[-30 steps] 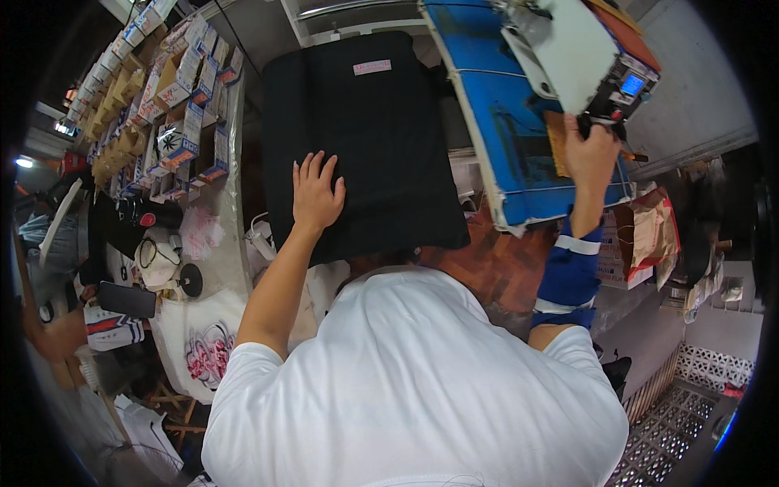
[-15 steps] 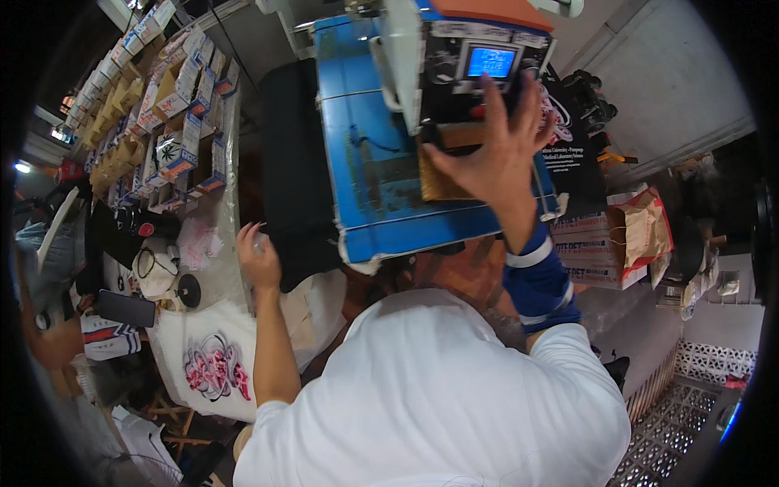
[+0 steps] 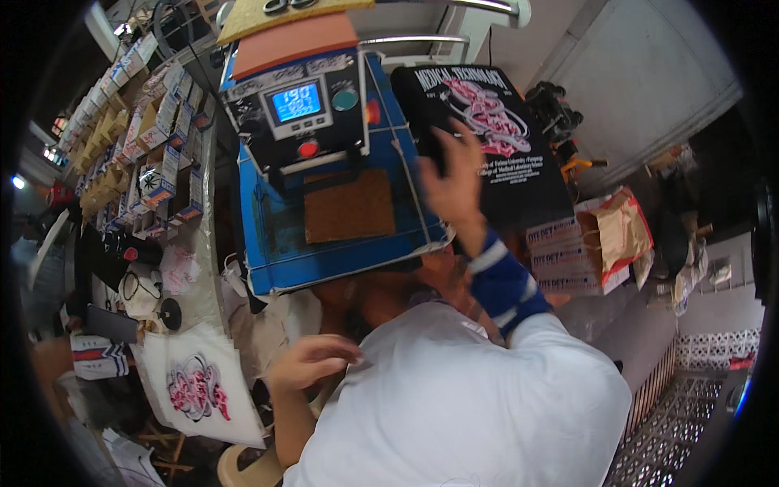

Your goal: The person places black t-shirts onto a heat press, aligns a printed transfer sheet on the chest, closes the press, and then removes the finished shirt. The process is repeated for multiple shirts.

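Observation:
A heat press with a blue top plate (image 3: 324, 264) stands in front of me. Its control box (image 3: 247, 134) carries a lit blue screen (image 3: 297, 103) and a red button. To its right, a black T-shirt (image 3: 519, 191) with pink and white print lies spread out. My right hand (image 3: 454, 183), fingers apart and holding nothing, hovers by the blue plate's right edge, over the shirt's near left side. Low in front of my body is my left hand (image 3: 312, 363), empty, its fingers loosely extended and a little blurred.
A brown board (image 3: 349, 207) lies on the blue plate. Left, a table holds several open cartons (image 3: 158, 174) and a printed white sheet (image 3: 199, 381). Boxes (image 3: 560, 252) and a paper bag (image 3: 621, 227) sit at right. Someone's arm (image 3: 53, 361) shows far left.
The press's blue plate and control box have swung left, uncovering more of the black shirt. My right hand has moved left from the control box; my left hand has drawn back toward my body.

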Motion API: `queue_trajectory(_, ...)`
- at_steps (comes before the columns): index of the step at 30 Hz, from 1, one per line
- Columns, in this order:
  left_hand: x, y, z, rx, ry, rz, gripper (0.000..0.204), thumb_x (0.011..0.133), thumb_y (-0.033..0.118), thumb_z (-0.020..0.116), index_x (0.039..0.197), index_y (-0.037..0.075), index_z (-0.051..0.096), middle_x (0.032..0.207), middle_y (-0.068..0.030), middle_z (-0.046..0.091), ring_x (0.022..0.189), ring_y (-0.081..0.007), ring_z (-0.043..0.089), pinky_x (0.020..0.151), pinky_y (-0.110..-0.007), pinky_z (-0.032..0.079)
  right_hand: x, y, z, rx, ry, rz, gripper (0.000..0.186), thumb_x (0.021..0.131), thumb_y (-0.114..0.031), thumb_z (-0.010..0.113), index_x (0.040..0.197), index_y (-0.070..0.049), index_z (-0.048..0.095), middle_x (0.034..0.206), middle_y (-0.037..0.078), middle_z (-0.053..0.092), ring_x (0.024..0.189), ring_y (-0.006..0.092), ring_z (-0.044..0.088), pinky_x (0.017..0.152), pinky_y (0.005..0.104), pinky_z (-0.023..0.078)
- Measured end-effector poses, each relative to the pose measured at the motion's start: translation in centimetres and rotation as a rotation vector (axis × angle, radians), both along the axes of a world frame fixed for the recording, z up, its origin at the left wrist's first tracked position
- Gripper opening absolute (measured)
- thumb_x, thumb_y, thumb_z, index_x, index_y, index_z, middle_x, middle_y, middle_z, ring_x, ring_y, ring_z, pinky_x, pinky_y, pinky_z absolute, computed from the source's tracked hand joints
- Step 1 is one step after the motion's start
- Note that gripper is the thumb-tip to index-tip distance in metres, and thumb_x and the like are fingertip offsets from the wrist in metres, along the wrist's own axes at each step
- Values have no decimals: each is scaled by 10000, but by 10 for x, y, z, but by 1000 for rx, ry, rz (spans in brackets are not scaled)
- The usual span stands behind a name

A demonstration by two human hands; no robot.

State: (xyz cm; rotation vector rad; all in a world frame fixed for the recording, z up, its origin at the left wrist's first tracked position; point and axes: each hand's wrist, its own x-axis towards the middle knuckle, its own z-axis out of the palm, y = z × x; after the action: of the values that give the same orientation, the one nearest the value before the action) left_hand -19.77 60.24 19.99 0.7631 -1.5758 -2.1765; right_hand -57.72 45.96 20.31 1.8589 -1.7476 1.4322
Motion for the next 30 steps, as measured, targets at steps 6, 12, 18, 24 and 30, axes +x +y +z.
queue_trajectory(6, -228, 6, -163, 650, 112, 437, 497, 1032, 339, 674, 1402, 13, 617, 1267, -145, 699, 1150, -283, 667, 1030, -416, 507, -311, 140, -140, 134, -1011, -604, 461, 922, -387, 767, 1189, -19, 690, 1136, 155, 692, 1163, 329, 639, 979, 482, 524)
queue_trajectory(12, -371, -25, -219, 760, 47, 1137, 334, 1037, 289, 685, 1273, 62, 615, 1237, -61, 665, 1104, -179, 638, 920, -403, 542, -456, 182, -180, 289, -1806, -219, 220, 988, -341, 724, 1097, -150, 707, 898, -3, 686, 726, 184, 613, 645, 284, 489)
queue_trajectory(18, -398, -36, -57, 243, 290, 1006, 214, 1038, 180, 682, 1183, 24, 662, 1131, -54, 708, 1007, -146, 676, 853, -309, 557, -488, 85, -60, 57, -1784, 187, 85, 922, -145, 752, 978, -139, 688, 829, 4, 672, 756, 160, 638, 635, 290, 503)
queue_trajectory(24, -414, -23, 2, 86, 1316, 689, 112, 988, 155, 690, 1063, 72, 684, 1080, -112, 734, 1109, -368, 719, 1120, -618, 483, -389, 27, 125, -303, -99, 557, 680, 1019, -472, 521, 1553, -55, 465, 1431, 178, 608, 1367, 317, 538, 1181, 466, 380)
queue_trajectory(30, -375, 214, 33, -104, 1370, 1199, 193, 992, 168, 679, 1147, 56, 667, 1170, -120, 730, 1158, -303, 700, 1088, -607, 499, -199, 29, 160, 227, -180, 1333, 613, 1049, -421, 500, 1514, -22, 485, 1404, 218, 613, 1317, 335, 571, 1144, 463, 423)
